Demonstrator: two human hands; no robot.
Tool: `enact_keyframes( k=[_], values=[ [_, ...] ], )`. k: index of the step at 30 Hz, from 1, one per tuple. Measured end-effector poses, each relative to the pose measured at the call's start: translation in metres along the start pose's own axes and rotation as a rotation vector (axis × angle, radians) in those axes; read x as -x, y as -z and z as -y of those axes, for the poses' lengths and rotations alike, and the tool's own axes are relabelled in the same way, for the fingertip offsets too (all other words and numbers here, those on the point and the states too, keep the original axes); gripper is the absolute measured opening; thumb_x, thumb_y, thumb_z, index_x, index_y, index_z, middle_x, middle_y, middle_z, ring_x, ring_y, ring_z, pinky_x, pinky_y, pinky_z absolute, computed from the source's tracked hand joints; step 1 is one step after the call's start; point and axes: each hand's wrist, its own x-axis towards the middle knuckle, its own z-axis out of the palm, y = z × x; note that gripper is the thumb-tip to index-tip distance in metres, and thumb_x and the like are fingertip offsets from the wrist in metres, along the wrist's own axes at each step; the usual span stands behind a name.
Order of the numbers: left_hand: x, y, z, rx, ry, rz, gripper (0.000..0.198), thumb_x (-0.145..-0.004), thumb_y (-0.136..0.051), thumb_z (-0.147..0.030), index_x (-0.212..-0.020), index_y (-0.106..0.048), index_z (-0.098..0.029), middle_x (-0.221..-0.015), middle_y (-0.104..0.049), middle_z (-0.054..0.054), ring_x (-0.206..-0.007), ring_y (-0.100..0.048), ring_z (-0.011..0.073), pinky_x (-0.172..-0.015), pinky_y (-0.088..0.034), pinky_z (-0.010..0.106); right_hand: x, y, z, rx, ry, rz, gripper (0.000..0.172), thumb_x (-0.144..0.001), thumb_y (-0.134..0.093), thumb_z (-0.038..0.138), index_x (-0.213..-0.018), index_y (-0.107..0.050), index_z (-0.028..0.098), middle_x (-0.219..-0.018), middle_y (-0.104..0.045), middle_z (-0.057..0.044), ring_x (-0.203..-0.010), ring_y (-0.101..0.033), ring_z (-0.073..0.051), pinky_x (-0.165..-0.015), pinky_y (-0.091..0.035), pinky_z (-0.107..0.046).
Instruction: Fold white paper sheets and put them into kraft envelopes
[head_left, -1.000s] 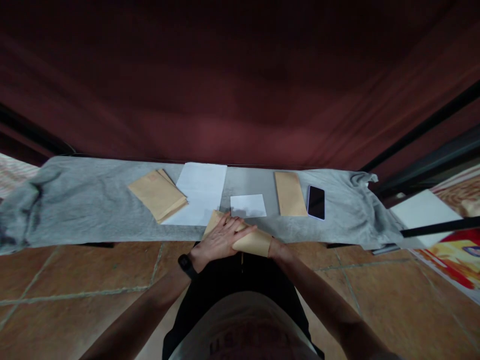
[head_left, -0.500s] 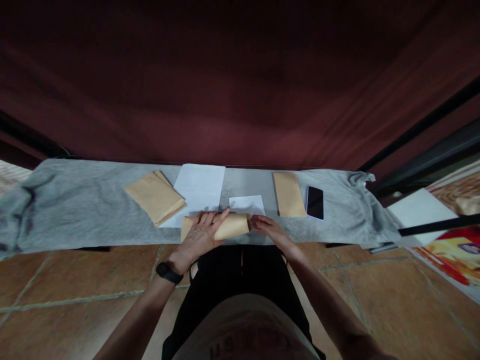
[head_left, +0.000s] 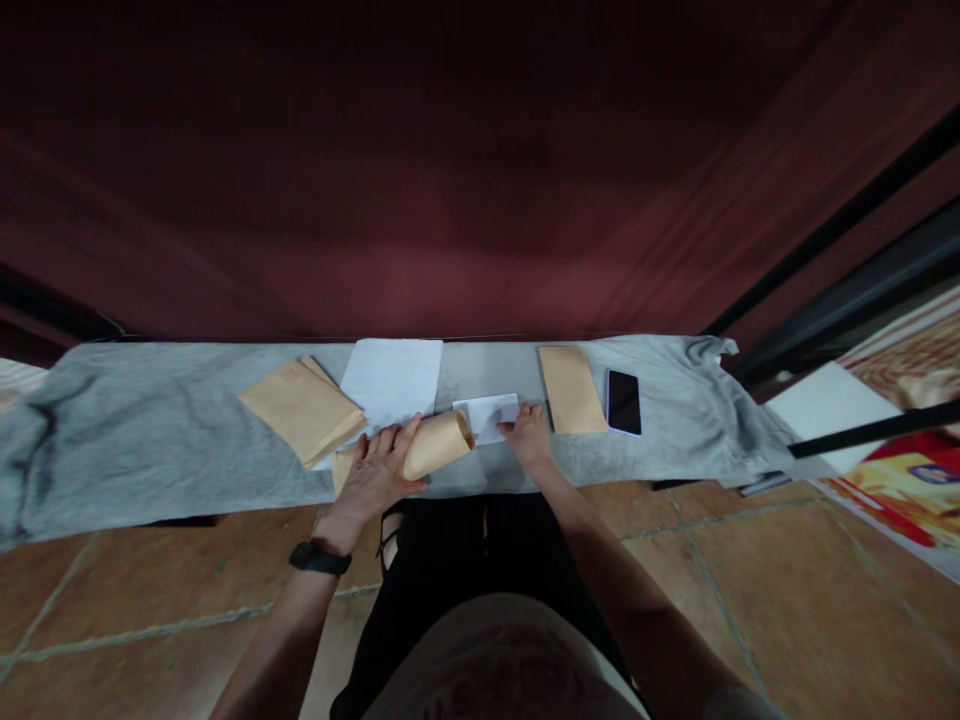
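Left to right on the worktop [head_left: 150, 440]: stacked envelopes [head_left: 300, 408]; paper [head_left: 394, 372], far side; left hand [head_left: 373, 478], gripping a gaping envelope [head_left: 436, 445] across its width, near side; white card [head_left: 484, 412], its right end touched by the right hand [head_left: 531, 438], grip unclear; flat envelope [head_left: 572, 390]; phone [head_left: 624, 402].

A dark red curtain [head_left: 420, 240] hangs behind the grey-draped table [head_left: 172, 440]; brown tiles [head_left: 780, 580] lie below in dim light.
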Motion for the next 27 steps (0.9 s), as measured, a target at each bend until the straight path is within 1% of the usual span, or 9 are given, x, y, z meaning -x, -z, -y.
enact_keyframes(
  k=[4,8,9,11,15,17,20,23,27],
  values=[
    [0.002,-0.012,0.004,0.003,0.042,0.030,0.111,-0.072,-0.077,-0.044,-0.161,-0.014,-0.025,-0.144,-0.048,0.015,-0.134,-0.045,0.0370,-0.117,-0.024,0.058,-0.009,0.000,0.002,0.027,-0.071,0.024,0.041,-0.073,-0.076,0.024,-0.109,-0.059,0.014,-0.115,-0.066,-0.023,-0.118,-0.058,-0.038,-0.103,-0.043,-0.048],
    [0.004,-0.022,0.005,0.015,0.051,0.002,0.111,-0.071,-0.076,-0.044,-0.161,-0.014,-0.023,-0.147,-0.045,0.017,-0.137,-0.042,0.0373,-0.117,-0.023,0.059,-0.009,0.005,-0.005,-0.117,-0.060,0.051,0.014,-0.077,-0.070,0.022,-0.085,-0.059,0.020,-0.094,-0.070,-0.010,-0.103,-0.064,-0.028,-0.095,-0.047,-0.039],
    [0.005,-0.023,0.005,0.021,0.049,-0.006,0.111,-0.072,-0.076,-0.044,-0.161,-0.014,-0.023,-0.147,-0.045,0.017,-0.138,-0.042,0.0371,-0.117,-0.023,0.058,-0.008,0.006,-0.008,-0.148,-0.044,0.048,0.011,-0.078,-0.068,0.022,-0.080,-0.057,0.022,-0.089,-0.069,-0.007,-0.099,-0.064,-0.026,-0.093,-0.048,-0.037],
    [0.006,-0.024,0.006,0.030,0.050,-0.014,0.111,-0.072,-0.076,-0.044,-0.161,-0.014,-0.023,-0.148,-0.044,0.018,-0.138,-0.041,0.0372,-0.117,-0.023,0.058,-0.006,0.011,-0.014,-0.211,-0.014,0.027,0.013,-0.080,-0.066,0.026,-0.076,-0.054,0.023,-0.083,-0.066,-0.003,-0.091,-0.063,-0.022,-0.088,-0.049,-0.033],
    [0.006,-0.023,0.007,0.055,0.049,-0.024,0.111,-0.072,-0.077,-0.043,-0.161,-0.013,-0.023,-0.146,-0.046,0.017,-0.138,-0.042,0.0367,-0.118,-0.023,0.059,-0.002,0.025,-0.025,-0.362,0.014,-0.057,0.014,-0.089,-0.053,0.035,-0.082,-0.051,0.024,-0.079,-0.060,0.000,-0.078,-0.059,-0.018,-0.077,-0.049,-0.029],
    [0.006,-0.025,0.007,0.071,0.045,-0.032,0.112,-0.072,-0.077,-0.043,-0.161,-0.012,-0.024,-0.145,-0.047,0.017,-0.138,-0.042,0.0366,-0.118,-0.022,0.059,0.001,0.031,-0.028,-0.425,0.020,-0.104,0.015,-0.091,-0.048,0.038,-0.086,-0.049,0.024,-0.082,-0.060,0.000,-0.078,-0.059,-0.017,-0.076,-0.050,-0.028],
    [0.006,-0.029,0.008,0.088,0.051,-0.047,0.114,-0.071,-0.078,-0.044,-0.161,-0.011,-0.024,-0.145,-0.046,0.017,-0.138,-0.042,0.0383,-0.118,-0.020,0.062,0.008,0.035,-0.026,-0.610,0.046,-0.145,0.017,-0.090,-0.050,0.041,-0.089,-0.050,0.024,-0.086,-0.062,-0.001,-0.080,-0.059,-0.017,-0.076,-0.050,-0.029],
    [0.006,-0.031,0.009,0.104,0.052,-0.055,0.115,-0.070,-0.078,-0.044,-0.161,-0.011,-0.025,-0.146,-0.045,0.017,-0.138,-0.041,0.0397,-0.118,-0.018,0.064,0.017,0.034,-0.024,-0.758,0.064,-0.105,0.019,-0.086,-0.054,0.044,-0.088,-0.053,0.025,-0.082,-0.063,0.000,-0.079,-0.059,-0.018,-0.074,-0.050,-0.028],
    [0.008,-0.030,0.008,0.100,0.036,-0.053,0.115,-0.070,-0.078,-0.044,-0.161,-0.010,-0.023,-0.147,-0.044,0.018,-0.139,-0.040,0.0394,-0.118,-0.017,0.065,0.022,0.033,-0.026,-0.667,0.061,0.060,0.019,-0.084,-0.057,0.044,-0.082,-0.057,0.024,-0.076,-0.062,0.002,-0.073,-0.058,-0.017,-0.069,-0.051,-0.027]
  ],
)
